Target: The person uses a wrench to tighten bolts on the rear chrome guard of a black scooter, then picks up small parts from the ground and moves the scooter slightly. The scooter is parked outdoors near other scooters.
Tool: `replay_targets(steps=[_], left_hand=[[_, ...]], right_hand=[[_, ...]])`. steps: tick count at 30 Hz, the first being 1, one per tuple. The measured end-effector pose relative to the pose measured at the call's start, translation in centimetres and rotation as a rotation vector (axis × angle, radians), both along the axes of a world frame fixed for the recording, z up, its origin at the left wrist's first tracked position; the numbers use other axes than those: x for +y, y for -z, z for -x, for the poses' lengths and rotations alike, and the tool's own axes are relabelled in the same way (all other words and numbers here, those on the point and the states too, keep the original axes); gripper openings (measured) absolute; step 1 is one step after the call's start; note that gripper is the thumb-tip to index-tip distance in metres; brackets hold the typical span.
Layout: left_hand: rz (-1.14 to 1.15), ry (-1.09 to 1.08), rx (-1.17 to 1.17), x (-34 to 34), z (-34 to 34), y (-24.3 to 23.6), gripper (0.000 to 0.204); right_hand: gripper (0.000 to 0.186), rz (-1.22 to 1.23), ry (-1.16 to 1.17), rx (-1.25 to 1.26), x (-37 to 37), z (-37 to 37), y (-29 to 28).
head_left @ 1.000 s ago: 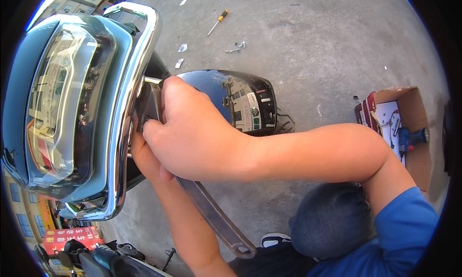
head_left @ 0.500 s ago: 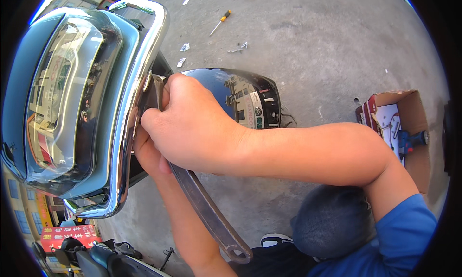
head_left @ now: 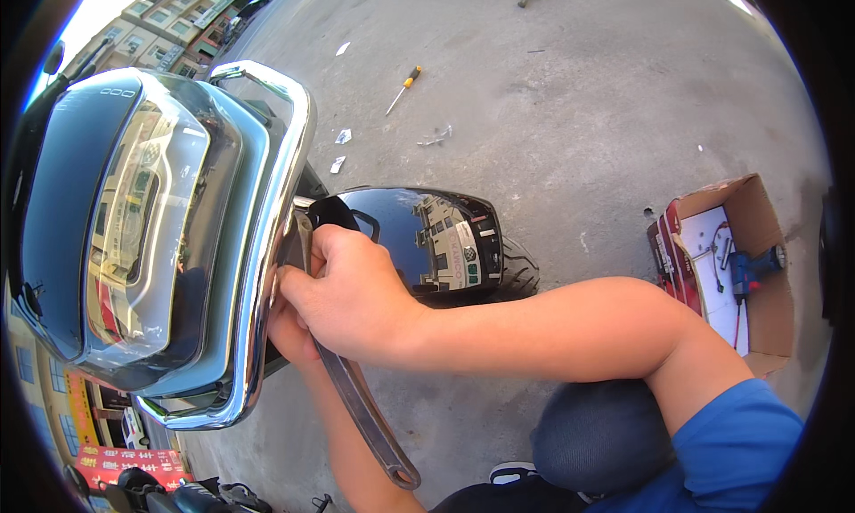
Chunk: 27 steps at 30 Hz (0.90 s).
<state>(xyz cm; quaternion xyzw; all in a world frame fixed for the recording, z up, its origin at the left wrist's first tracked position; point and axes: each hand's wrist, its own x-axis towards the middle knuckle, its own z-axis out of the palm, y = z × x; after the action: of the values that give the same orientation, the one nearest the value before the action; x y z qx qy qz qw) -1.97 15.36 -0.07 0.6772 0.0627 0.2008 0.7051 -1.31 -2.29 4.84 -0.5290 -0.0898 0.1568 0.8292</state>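
Note:
A long dark metal wrench (head_left: 370, 415) slants across the front of a blue scooter (head_left: 76, 210), its holed handle end pointing down. Its head rests by the chrome guard bar (head_left: 292, 161). My right hand (head_left: 352, 286) is closed over the upper part of the wrench, thumb against the chrome side. Below it, my left hand (head_left: 292, 335) is curled close to the bar and the wrench; its fingertips are hidden, so what it grips is unclear. Just beyond my hands sits a glossy black fender (head_left: 427, 237) over a tyre. The fastener at the wrench head cannot be seen.
An open cardboard box (head_left: 766, 219) on the right holds a blue power drill (head_left: 748, 268) and small parts. On the concrete lie a yellow-and-black screwdriver (head_left: 405, 88) and paper scraps (head_left: 344, 136). My bent knee (head_left: 606, 433) is close below my right arm. Other scooters (head_left: 169, 495) stand lower left.
The view has shifted, so the scooter and the fender appear lower. Both hands stay at the bar; the wrench handle slopes more steeply in the picture.

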Motion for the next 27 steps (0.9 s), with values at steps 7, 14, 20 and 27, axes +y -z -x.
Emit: replay_targets(steps=[7,14,20,27], left_hand=[[-0.054,-0.121,-0.026,-0.3,0.1,0.7,0.044],[0.831,0.418,-0.219,-3.0,0.1,-0.4,0.04],[0.539,0.427,-0.253,-4.5,0.1,-1.0,0.04],[0.506,0.346,-0.251,-4.9,-0.2,-1.2,0.034]], right_hand=[[0.016,-0.005,-0.22,0.004,-2.9,-1.0,-1.5],[0.013,-0.156,-0.711,0.091,-9.2,-6.1,-2.4],[0.042,-0.488,-0.767,0.057,-12.8,-9.9,-1.0],[0.043,-0.468,-0.392,-0.407,-10.6,-6.2,2.9]])
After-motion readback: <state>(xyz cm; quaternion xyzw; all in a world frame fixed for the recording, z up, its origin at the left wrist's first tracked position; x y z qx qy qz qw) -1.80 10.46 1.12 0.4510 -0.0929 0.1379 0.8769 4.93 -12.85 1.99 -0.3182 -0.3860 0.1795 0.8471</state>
